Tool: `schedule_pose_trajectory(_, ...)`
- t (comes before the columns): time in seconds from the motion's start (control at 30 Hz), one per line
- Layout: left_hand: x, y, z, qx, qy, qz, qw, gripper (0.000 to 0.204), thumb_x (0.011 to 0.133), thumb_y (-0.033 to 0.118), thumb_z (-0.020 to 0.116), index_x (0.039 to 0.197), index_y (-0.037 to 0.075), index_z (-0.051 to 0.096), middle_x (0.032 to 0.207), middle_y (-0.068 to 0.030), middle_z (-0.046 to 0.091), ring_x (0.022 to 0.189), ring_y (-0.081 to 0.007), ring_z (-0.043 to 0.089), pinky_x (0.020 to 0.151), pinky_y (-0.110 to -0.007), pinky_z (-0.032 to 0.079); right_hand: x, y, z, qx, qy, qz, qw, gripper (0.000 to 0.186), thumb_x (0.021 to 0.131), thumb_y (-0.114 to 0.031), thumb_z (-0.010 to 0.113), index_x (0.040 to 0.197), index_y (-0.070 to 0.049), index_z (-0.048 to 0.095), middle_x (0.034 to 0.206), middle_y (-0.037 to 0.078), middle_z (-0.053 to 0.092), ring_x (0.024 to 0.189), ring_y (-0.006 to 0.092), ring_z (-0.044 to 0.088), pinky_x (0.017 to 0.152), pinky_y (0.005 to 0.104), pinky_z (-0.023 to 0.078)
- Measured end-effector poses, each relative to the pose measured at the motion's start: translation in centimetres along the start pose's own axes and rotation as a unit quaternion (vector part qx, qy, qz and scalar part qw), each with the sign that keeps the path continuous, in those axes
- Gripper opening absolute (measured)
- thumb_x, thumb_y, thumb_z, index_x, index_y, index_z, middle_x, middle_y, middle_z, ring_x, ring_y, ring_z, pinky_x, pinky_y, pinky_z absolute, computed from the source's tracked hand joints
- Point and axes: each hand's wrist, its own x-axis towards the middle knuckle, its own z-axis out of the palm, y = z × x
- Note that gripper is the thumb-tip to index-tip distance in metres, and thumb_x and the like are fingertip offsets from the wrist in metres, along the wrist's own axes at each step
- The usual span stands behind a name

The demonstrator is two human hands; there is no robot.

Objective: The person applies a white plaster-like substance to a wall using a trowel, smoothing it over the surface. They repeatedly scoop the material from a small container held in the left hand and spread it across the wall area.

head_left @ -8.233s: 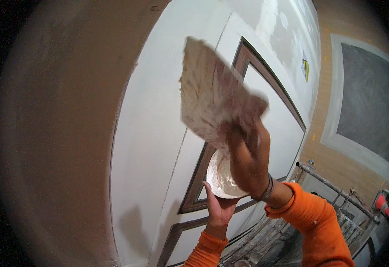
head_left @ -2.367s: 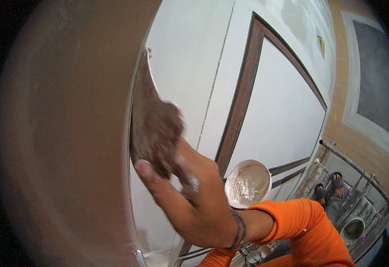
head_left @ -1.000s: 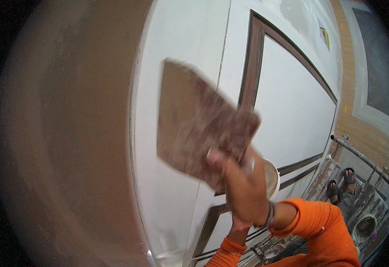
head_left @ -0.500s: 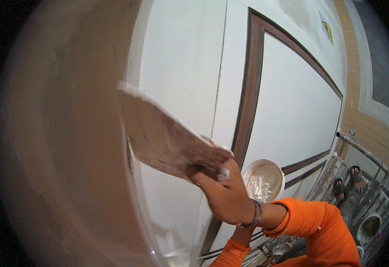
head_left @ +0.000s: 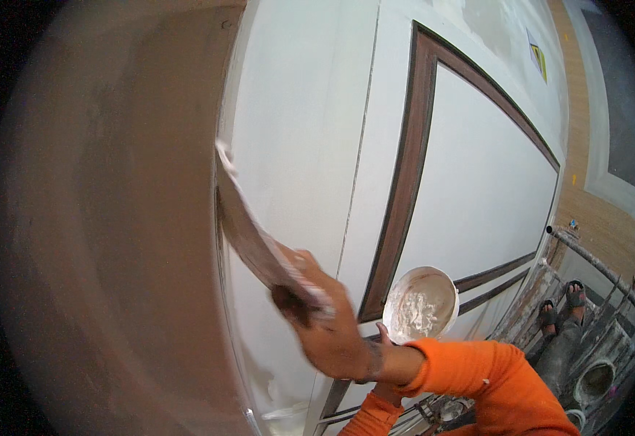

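Observation:
My right hand [head_left: 328, 312] is closed round the handle of a wide putty knife [head_left: 252, 236]. The blade is turned nearly edge-on, with white putty along its edge, and its far tip is at the corner where the brown-looking surface [head_left: 136, 218] meets the white wall [head_left: 295, 131]. Whether the tip touches is hard to tell. Beyond my right forearm, my left hand [head_left: 383, 333] holds a round white bucket [head_left: 441, 291] by its side. Whitish putty lies inside the bucket. Most of my left hand is hidden behind the right wrist and the bucket.
Dark brown trim [head_left: 404, 182] frames a white panel [head_left: 488, 189]. At lower right are a metal pipe [head_left: 600, 263], splattered planks under sandalled feet [head_left: 576, 292], and another bucket [head_left: 595, 381]. A pale container [head_left: 288, 419] sits low by the wall.
The putty knife has turned from showing its broad face to nearly edge-on, and my right hand has shifted left and down. The bucket has moved slightly left and down.

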Motion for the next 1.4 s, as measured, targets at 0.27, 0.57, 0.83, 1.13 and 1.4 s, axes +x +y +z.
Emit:
schedule_pose_trajectory(0.27,1.1,-0.2,1.1,0.007,-0.021,-0.009,1.000,0.073,0.099,0.063,0.031,0.151,0.013,0.027,0.155,-0.0120,0.033,0.142,-0.0327,0.033,0.118,-0.051,0.026,7.1,1.2,-4.3,0.142,0.070,0.104,0.982,0.038,0.091,-0.022,0.056,0.115,0.007,0.053,0.098,0.013,0.064,0.089,0.0173,0.062,0.079,0.0322,0.051)
schedule_pose_trajectory(0.57,3.2,0.3,2.4,-0.027,-0.070,0.006,0.997,0.075,0.099,0.064,0.029,0.152,0.010,0.026,0.154,-0.0142,0.034,0.140,-0.0325,0.035,0.116,-0.050,0.029,0.1,-3.3,-3.5,0.130,0.054,0.141,0.980,0.041,0.088,-0.011,0.064,0.123,0.007,0.052,0.105,0.015,0.066,0.099,0.0195,0.063,0.083,0.0310,0.053)
schedule_pose_trajectory(0.83,8.1,-1.1,3.7,-0.213,-0.145,-0.073,0.963,0.077,0.099,0.065,0.027,0.152,0.008,0.025,0.152,-0.0154,0.035,0.139,-0.0320,0.037,0.115,-0.050,0.032,-5.8,-4.6,-16.9,-0.064,0.167,0.344,0.922,0.024,0.089,-0.010,0.056,0.111,0.000,0.055,0.089,0.002,0.061,0.076,0.0094,0.058,0.071,0.0259,0.049)
schedule_pose_trajectory(1.13,9.2,-3.4,7.6,-0.120,-0.057,-0.005,0.991,0.081,0.092,0.070,0.040,0.154,0.020,0.023,0.154,-0.0103,0.032,0.138,-0.0310,0.037,0.111,-0.055,0.036,-15.5,-8.0,-25.6,-0.311,0.219,0.377,0.844,0.028,0.092,-0.009,0.050,0.117,0.001,0.056,0.088,0.002,0.060,0.078,0.0113,0.057,0.069,0.0274,0.049)
schedule_pose_trajectory(1.4,9.8,-3.8,7.3,-0.138,-0.059,0.007,0.989,0.078,0.094,0.068,0.039,0.154,0.020,0.022,0.154,-0.0102,0.032,0.137,-0.0292,0.039,0.110,-0.051,0.040,-15.9,-13.1,-24.9,-0.415,0.248,0.395,0.781,0.031,0.091,-0.009,0.052,0.121,0.001,0.056,0.094,0.006,0.063,0.080,0.0130,0.059,0.070,0.0287,0.050)
